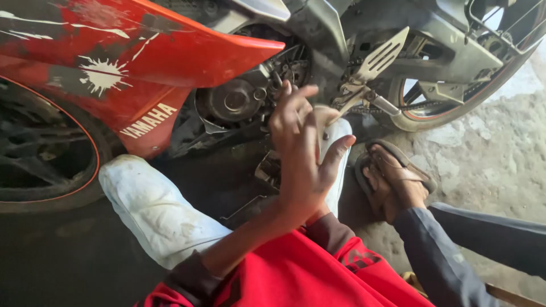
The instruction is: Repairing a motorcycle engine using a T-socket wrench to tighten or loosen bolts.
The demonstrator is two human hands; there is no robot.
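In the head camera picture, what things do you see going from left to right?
Front wheel → red side panel → round engine cover → hand → metal footrest → sandalled foot → back wheel.

A motorcycle (296, 51) stretches across the far side of the scene, its front wheel (40, 153) at far left and rear wheel (455, 85) at far right. Near its engine (236, 102), at centre, a hand (301, 153) is raised before the footrest (375, 59). A knee (153, 204) lies left of it; a sandalled foot (395, 182) rests on the ground to the right.
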